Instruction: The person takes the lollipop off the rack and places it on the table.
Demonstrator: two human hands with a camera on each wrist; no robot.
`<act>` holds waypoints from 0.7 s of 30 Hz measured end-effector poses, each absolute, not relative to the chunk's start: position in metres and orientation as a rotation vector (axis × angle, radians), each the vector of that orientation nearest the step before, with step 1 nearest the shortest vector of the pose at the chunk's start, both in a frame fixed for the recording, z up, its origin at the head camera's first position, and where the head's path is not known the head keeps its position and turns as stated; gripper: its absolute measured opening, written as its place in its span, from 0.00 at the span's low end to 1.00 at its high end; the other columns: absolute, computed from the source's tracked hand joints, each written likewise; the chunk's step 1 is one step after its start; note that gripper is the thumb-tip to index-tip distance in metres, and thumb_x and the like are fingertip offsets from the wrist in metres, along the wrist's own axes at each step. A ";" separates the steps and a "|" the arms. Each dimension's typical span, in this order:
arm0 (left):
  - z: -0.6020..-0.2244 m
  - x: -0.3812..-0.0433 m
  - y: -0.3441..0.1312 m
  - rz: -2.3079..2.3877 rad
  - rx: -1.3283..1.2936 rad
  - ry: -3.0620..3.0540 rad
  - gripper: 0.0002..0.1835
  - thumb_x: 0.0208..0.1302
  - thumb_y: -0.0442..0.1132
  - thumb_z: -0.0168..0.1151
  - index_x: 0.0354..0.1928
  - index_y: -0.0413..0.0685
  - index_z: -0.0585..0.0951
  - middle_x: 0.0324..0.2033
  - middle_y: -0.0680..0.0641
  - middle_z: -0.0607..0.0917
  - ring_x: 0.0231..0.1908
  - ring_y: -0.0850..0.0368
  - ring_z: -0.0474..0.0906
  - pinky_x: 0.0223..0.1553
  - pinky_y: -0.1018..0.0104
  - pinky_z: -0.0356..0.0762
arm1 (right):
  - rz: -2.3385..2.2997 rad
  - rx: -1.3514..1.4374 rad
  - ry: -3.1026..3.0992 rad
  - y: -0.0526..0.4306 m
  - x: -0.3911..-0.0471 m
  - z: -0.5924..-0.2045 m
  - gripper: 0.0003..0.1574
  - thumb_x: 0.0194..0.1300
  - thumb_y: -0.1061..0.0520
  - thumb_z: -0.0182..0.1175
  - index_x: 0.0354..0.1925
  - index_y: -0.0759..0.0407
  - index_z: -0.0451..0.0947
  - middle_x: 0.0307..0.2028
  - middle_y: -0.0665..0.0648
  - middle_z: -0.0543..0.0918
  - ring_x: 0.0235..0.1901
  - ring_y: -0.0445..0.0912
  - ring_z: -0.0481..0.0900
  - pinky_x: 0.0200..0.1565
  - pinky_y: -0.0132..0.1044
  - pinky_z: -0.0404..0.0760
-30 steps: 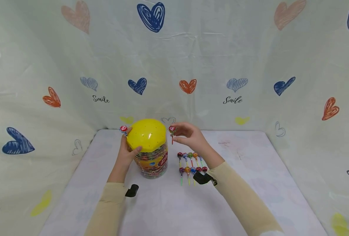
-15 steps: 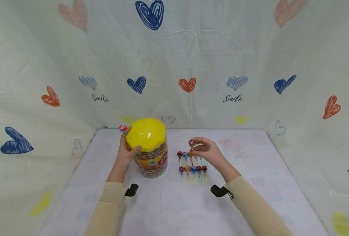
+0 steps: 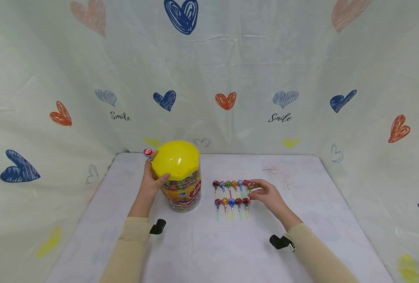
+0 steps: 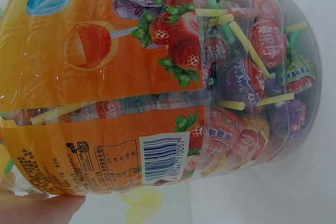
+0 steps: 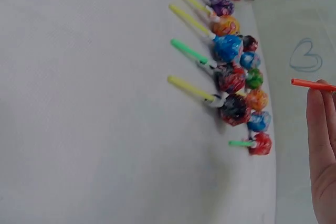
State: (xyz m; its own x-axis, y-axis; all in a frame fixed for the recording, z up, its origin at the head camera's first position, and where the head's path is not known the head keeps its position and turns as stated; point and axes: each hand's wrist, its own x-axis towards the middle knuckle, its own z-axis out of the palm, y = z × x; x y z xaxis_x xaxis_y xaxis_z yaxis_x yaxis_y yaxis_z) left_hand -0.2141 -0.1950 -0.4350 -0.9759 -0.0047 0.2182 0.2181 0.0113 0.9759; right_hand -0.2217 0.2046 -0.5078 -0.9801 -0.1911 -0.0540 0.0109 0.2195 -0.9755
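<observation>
A clear plastic jar (image 3: 182, 201) packed with wrapped lollipops stands left of the table's middle, topped by a domed yellow lid (image 3: 177, 159). My left hand (image 3: 150, 188) grips the jar at its lid, thumb in front and fingers round the far left side. One red-and-white lollipop (image 3: 147, 152) sticks up beside those fingers; what holds it is hidden. My right hand (image 3: 268, 194) pinches a lollipop by its red stick (image 5: 310, 84) at the right end of the back row. Two rows of lollipops (image 3: 232, 202) lie between the hands, sticks toward me.
The white-covered table (image 3: 209, 251) runs back to a curtain (image 3: 251, 59) printed with hearts. A black wrist device (image 3: 158, 226) sits at the left cuff, another device (image 3: 279, 241) at the right cuff.
My right hand has carried its lollipop from beside the jar, rightward and toward me, to the end of the back row. The left hand and jar have stayed in place.
</observation>
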 end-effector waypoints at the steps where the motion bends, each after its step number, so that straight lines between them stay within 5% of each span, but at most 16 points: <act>1: -0.435 -0.214 -0.195 -2.084 -0.235 -2.113 0.41 0.67 0.31 0.59 0.74 0.61 0.51 0.71 0.46 0.58 0.68 0.44 0.56 0.70 0.43 0.48 | -1.855 -0.156 2.329 0.208 -0.222 -0.511 0.30 0.63 0.67 0.64 0.62 0.63 0.72 0.53 0.66 0.74 0.42 0.50 0.84 0.46 0.45 0.83; 9: -0.434 -0.214 -0.195 -2.077 -0.257 -2.104 0.41 0.68 0.30 0.58 0.75 0.60 0.50 0.71 0.49 0.59 0.67 0.47 0.58 0.70 0.47 0.50 | -1.766 -0.044 2.368 0.225 -0.222 -0.528 0.28 0.63 0.70 0.61 0.62 0.66 0.72 0.59 0.69 0.72 0.38 0.50 0.85 0.41 0.40 0.84; 21: -0.436 -0.214 -0.195 -2.072 -0.275 -2.121 0.40 0.69 0.33 0.59 0.75 0.64 0.50 0.71 0.48 0.57 0.68 0.45 0.57 0.70 0.44 0.50 | -1.541 0.054 2.455 0.226 -0.226 -0.549 0.25 0.57 0.69 0.67 0.55 0.62 0.79 0.46 0.61 0.80 0.29 0.47 0.82 0.32 0.38 0.84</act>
